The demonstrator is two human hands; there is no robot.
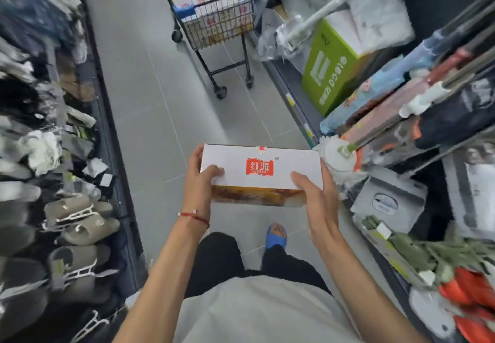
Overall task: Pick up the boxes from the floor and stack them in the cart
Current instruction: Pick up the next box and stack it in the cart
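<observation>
I carry a white box (261, 174) with a red logo on top and an orange picture on its near side, level, above the grey floor at mid-frame. My left hand (199, 182) grips its left end, thumb over the top. My right hand (317, 195) grips the right end the same way. Further up the aisle stands a black wire cart (217, 25) with blue corner guards, holding several boxes of the same kind stacked inside. The cart is well apart from the box I hold.
Shelves line both sides of the narrow aisle: slippers (77, 216) and socks on the left, a green carton (332, 64), mops (338, 155) and poles jutting out on the right. The grey tiled floor (160, 96) runs between me and the cart.
</observation>
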